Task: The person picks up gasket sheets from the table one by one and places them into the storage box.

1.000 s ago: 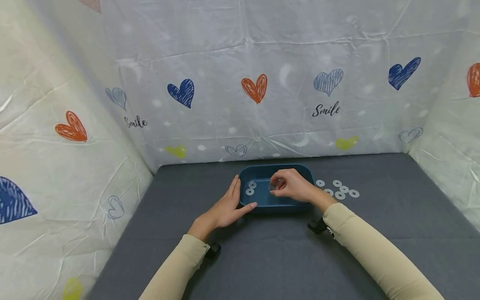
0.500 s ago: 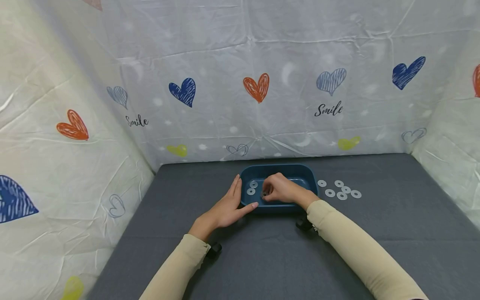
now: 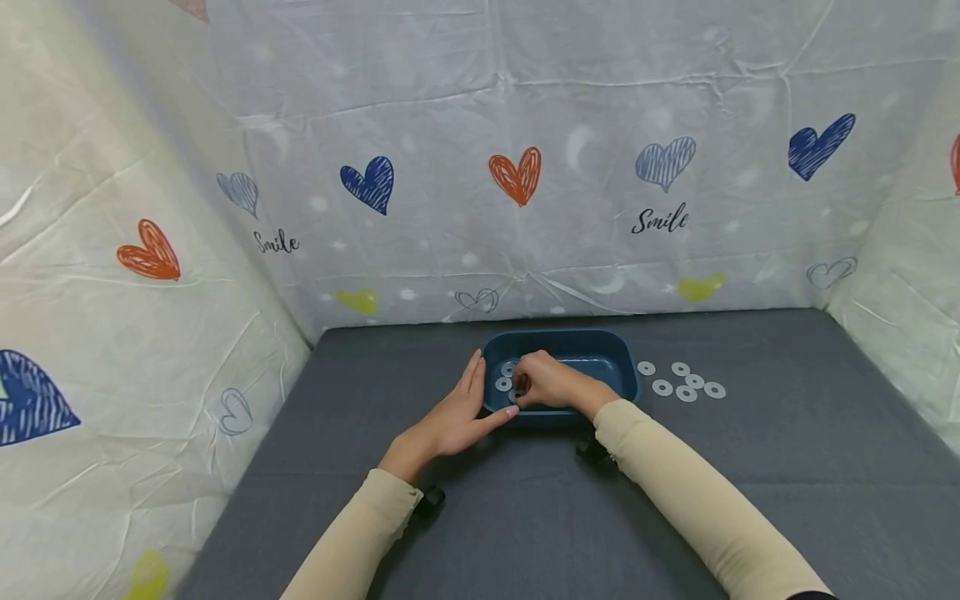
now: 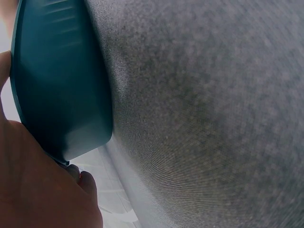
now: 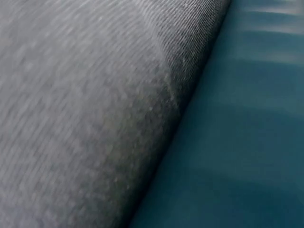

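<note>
A dark teal tray (image 3: 600, 342) with rounded corners stands near the back of the table. My left hand (image 3: 453, 417) rests against its left end, fingers straight along the outside and thumb at the near rim. In the left wrist view, the left hand (image 4: 42, 185) touches the tray wall (image 4: 61, 85). My right hand (image 3: 555, 382) reaches inside, fingertips low at the tray's left part, pinching a flat washer (image 3: 513, 397). Beside it on the tray floor lie a pale washer (image 3: 503, 384) and another washer (image 3: 508, 367). The right wrist view shows only the tray's outer wall (image 5: 247, 142) and cloth.
Several pale washers (image 3: 686, 393) lie on the dark grey table (image 3: 525, 517) right of the tray, some overlapping. A white curtain (image 3: 450, 125) printed with hearts hangs behind the table and at both sides.
My right hand has moved left and down within the tray, bringing a washer beside the two lying there. The left hand keeps its place at the tray's left end.
</note>
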Tool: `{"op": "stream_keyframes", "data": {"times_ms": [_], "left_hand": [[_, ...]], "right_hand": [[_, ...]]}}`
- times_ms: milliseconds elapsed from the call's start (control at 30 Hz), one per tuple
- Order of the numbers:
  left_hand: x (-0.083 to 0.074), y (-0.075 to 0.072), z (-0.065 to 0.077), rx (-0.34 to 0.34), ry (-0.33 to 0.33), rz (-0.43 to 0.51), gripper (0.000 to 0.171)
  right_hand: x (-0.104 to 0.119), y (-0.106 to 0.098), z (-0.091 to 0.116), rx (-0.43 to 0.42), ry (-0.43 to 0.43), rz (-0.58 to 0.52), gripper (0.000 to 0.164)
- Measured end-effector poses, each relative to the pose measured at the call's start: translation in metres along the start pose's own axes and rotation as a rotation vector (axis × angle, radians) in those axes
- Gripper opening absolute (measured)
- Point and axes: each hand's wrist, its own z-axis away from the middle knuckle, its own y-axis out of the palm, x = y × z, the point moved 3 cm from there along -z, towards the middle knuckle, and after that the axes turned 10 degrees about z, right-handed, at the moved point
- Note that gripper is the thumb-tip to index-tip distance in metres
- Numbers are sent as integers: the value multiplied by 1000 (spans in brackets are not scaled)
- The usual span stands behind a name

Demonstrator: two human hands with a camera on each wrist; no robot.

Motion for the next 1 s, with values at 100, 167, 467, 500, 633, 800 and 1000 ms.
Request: {"op": "stream_keyframes", "data": {"times_ms": [100, 167, 467, 500, 633, 800, 1000], "left_hand": [[-2, 1, -1, 3, 8, 3, 109], [-3, 2, -1, 6, 11, 7, 109], [-5, 4, -4, 13, 14, 11, 109], [-5, 4, -4, 12, 13, 8, 109], [-2, 4, -5, 7, 7, 5, 109], [0, 3, -5, 1, 0, 9, 111], [1, 1, -5, 3, -1, 4, 113]], "right_hand": [[-1, 1, 1, -2, 9, 1, 12], [-1, 1, 2, -2, 18, -9, 14], [-2, -7, 19, -21, 46, -80, 25], [-2, -9, 22, -20, 48, -86, 26], [-3, -18, 36, -24, 49, -96, 30], [-4, -30, 53, -49, 43, -99, 30], [-6, -42, 73, -97, 20, -99, 25]]}}
